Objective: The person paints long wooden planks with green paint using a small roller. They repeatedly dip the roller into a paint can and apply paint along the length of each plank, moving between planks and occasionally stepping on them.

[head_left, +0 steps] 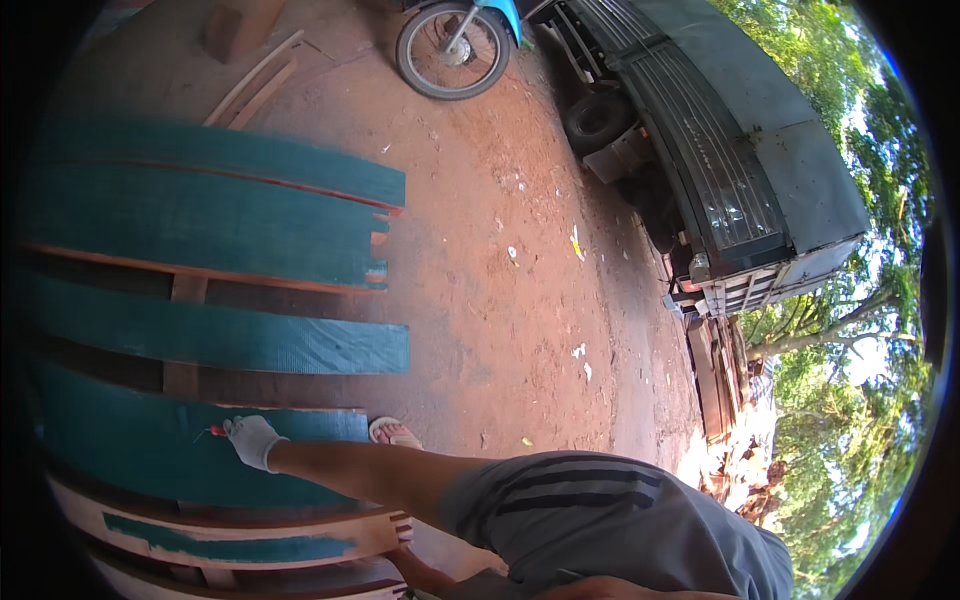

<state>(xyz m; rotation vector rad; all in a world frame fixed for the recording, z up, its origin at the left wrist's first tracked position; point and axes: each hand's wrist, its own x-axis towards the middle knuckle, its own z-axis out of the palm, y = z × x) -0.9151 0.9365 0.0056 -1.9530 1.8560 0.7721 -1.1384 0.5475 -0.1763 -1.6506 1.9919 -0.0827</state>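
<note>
Long planks with teal faces lie in rows on the left. My right hand (252, 441), in a white glove, is over a wide teal plank (320, 425) near the lower left. Its fingers are closed on a small red tool (217, 430) with a thin pale tip, whose kind I cannot make out. Below it, a pale wooden plank (370, 528) carries only a teal strip along its middle. A narrow teal plank (340, 347) lies beyond the hand. My left hand does not show; a bare limb at the lower edge is too unclear to name.
Brown crosspieces (181, 379) show in the gaps between planks. My sandalled foot (394, 432) is beside the plank ends. Reddish dirt ground (490, 300) with scraps stretches to a dark truck (715, 180). A motorbike wheel (453, 52) is at the top, stacked boards (712, 380) at right.
</note>
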